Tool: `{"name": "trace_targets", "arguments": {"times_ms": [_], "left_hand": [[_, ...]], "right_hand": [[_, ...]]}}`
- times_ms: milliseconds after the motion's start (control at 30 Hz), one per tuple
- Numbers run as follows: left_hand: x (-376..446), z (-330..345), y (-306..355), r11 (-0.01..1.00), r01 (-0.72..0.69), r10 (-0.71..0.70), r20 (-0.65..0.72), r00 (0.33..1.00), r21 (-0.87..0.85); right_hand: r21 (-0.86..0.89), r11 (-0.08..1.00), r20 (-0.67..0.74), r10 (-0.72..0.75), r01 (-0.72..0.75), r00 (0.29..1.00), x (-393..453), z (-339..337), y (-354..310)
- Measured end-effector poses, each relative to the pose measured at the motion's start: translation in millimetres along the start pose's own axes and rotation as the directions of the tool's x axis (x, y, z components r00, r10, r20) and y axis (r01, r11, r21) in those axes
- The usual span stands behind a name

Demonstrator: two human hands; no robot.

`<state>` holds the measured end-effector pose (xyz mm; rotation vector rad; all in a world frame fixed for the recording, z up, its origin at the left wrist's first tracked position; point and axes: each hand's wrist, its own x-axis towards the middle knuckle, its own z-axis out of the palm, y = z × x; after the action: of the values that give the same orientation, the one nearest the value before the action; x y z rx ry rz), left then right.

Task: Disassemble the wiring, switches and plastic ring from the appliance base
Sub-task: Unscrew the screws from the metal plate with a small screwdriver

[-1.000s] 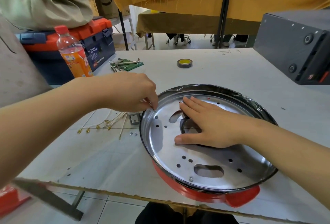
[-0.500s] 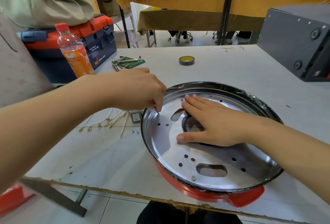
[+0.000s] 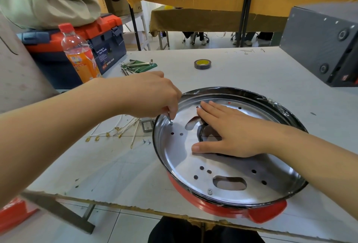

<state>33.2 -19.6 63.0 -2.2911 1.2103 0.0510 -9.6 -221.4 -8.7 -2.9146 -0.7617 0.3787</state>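
Observation:
A round appliance base (image 3: 193,202) with a red shell and a shiny metal plate lies near the table's front edge. My right hand (image 3: 232,132) rests flat on the plate, fingers straight, partly covering a black plastic ring (image 3: 200,132) at the centre hole. At the plate's left rim my left hand (image 3: 155,95) pinches a small screw (image 3: 170,121) between its fingertips. White wires with brass terminals (image 3: 116,130), a grey rocker switch (image 3: 147,126) and two loose screws (image 3: 146,141) lie on the table left of the base.
An orange drink bottle (image 3: 80,55), a blue and red toolbox (image 3: 100,37) and a set of hex keys (image 3: 137,64) stand at the back left. A tape roll (image 3: 202,64) lies mid-table. A dark grey box (image 3: 325,43) sits at the right.
My left hand has lowered its fingertips to the plate's left rim, where it holds the screw. The right hand stays flat on the plate.

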Motion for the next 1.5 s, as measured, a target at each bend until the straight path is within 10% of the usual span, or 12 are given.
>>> {"name": "trace_targets", "arguments": {"times_ms": [1500], "left_hand": [[-1, 5, 6, 0.877, -0.157, 0.224, -0.097, 0.970, 0.455]], "right_hand": [[-0.025, 1.000, -0.012, -0.014, 0.014, 1.000, 2, 1, 2]]}}
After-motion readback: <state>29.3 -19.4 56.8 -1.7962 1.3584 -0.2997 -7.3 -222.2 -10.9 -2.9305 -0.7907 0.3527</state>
